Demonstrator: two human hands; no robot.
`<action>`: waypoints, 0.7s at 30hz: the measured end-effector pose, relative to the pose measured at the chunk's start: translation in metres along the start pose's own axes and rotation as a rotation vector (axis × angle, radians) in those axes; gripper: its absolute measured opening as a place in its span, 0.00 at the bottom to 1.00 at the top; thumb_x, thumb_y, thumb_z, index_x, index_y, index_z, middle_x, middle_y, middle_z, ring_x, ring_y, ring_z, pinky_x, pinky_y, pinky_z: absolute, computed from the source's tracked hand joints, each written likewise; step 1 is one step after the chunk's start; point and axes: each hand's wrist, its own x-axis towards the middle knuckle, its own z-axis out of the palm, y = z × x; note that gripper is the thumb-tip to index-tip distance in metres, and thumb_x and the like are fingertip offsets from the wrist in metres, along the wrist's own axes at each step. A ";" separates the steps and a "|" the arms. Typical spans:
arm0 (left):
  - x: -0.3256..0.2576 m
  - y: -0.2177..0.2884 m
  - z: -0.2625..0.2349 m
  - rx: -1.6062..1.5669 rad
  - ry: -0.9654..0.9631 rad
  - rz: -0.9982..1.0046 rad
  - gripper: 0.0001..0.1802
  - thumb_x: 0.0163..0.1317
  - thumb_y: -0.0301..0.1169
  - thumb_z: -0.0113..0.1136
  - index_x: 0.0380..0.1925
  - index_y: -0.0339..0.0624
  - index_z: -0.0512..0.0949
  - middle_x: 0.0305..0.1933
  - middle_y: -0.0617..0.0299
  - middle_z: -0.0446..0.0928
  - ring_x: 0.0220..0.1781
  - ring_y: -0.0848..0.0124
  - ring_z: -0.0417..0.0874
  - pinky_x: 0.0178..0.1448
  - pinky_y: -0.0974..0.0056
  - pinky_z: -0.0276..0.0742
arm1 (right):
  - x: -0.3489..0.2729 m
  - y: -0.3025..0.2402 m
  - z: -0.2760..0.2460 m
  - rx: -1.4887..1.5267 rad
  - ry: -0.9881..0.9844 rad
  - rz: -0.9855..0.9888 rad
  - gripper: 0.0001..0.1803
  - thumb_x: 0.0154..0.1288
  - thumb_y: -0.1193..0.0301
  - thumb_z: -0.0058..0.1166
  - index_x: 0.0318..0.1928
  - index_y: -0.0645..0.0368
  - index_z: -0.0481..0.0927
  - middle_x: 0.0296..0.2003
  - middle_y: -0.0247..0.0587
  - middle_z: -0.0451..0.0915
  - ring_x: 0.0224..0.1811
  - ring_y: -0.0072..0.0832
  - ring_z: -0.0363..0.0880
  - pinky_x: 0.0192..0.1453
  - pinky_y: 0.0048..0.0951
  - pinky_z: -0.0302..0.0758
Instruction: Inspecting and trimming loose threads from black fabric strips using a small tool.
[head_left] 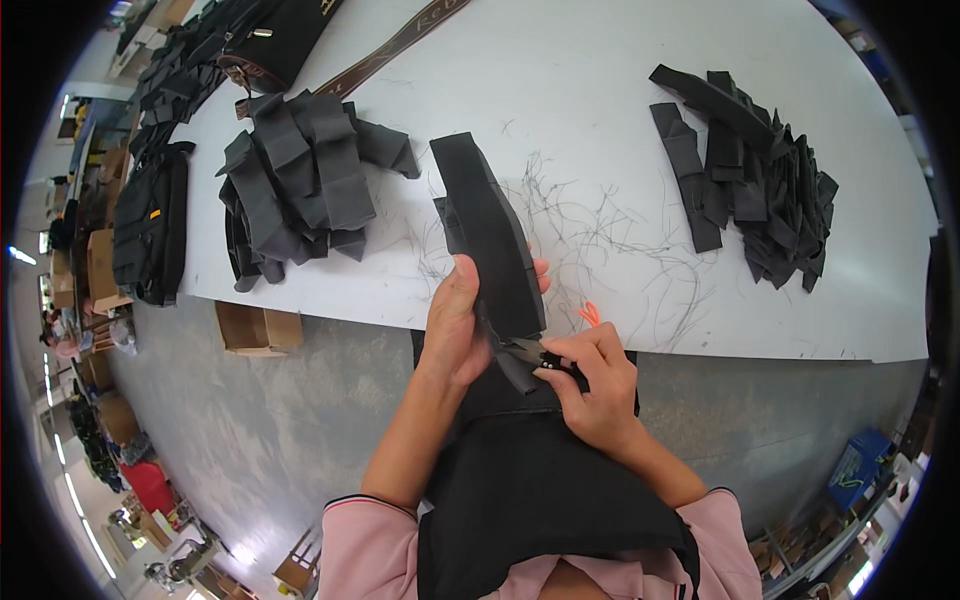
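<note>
My left hand is closed round a long black fabric strip, thumb on the near side and fingertips showing at its right edge. The strip slants up over the table edge. In my right hand is a small pair of black thread snips, its pointed metal blades touching the lower end of the strip. An orange loop shows just above my right hand; whether it joins the snips I cannot tell. Loose thread ends lie scattered on the white table beside the strip.
The white table holds a pile of dark strips at left and another pile at right. A black bag with a brown strap lies far left, near a black backpack. Below stands a cardboard box.
</note>
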 end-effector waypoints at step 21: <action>-0.003 -0.003 -0.003 -0.128 -0.032 -0.078 0.35 0.66 0.54 0.39 0.57 0.30 0.63 0.53 0.45 0.73 0.53 0.57 0.78 0.53 0.55 0.80 | 0.002 -0.007 -0.006 -0.152 0.035 -0.232 0.16 0.43 0.80 0.65 0.37 0.60 0.81 0.25 0.38 0.73 0.23 0.32 0.73 0.26 0.27 0.70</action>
